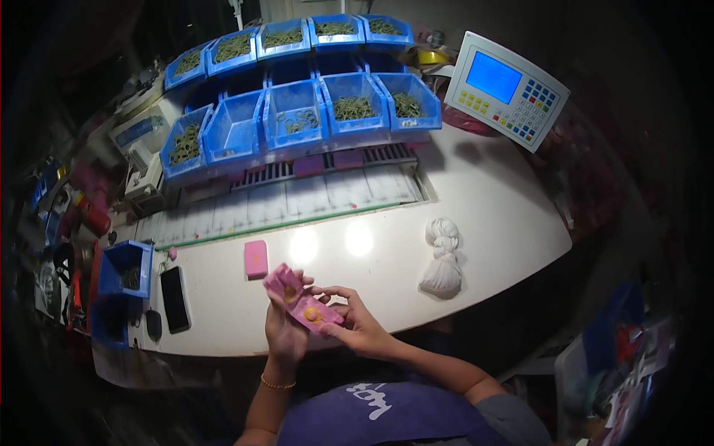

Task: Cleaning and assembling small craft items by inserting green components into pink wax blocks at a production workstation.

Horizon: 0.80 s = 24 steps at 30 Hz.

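Note:
Above the table's front edge, a pink two-part block, apparently a rubber mould [303,311], lies open like a book between my hands. Each half has a yellowish round patch on its inner face. My left hand [285,327] is closed around the left half, fingers behind it. The right half is pinched by my right hand [358,325], thumb along its lower edge. A second pink block [256,259], closed, rests on the table just beyond my left hand. To the right stands a white cloth pouch [443,256], knotted in the middle.
Blue bins [294,119] in two rows, several with green ring-like pieces, stand at the back. Before them runs a pale marked strip [290,204] with a green edge. A keypad unit [506,89] is far right. A phone [175,299] and small blue bin [125,269] lie left.

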### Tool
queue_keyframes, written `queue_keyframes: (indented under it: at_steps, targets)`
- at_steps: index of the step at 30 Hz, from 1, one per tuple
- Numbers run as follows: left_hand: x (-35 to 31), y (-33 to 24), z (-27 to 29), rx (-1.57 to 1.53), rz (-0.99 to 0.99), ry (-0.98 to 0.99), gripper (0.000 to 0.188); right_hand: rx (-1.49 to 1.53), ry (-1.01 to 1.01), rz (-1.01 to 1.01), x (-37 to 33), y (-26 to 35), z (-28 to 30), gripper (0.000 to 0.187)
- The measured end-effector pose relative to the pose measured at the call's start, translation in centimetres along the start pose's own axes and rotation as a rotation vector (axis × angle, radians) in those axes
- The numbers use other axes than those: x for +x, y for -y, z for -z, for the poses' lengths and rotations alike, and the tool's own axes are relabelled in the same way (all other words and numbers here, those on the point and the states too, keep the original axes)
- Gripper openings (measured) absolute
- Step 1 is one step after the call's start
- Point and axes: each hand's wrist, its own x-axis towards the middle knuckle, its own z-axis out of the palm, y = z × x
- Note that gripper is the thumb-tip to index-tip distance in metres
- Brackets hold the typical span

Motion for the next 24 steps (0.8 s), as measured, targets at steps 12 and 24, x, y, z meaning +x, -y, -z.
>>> queue_keyframes:
  at_steps: [12,24]
  targets:
    - [1.4,0.5,-1.3,0.178,0.249,-0.28,0.061,-1.688,-0.762,-0.13,-0.8,9.1,15.9,0.051]
    - [0.0,0.3,-2.8,0.399,0.191,-0.141,0.06,-1.299,0.201,0.76,0.4,7.6,3.9,0.053]
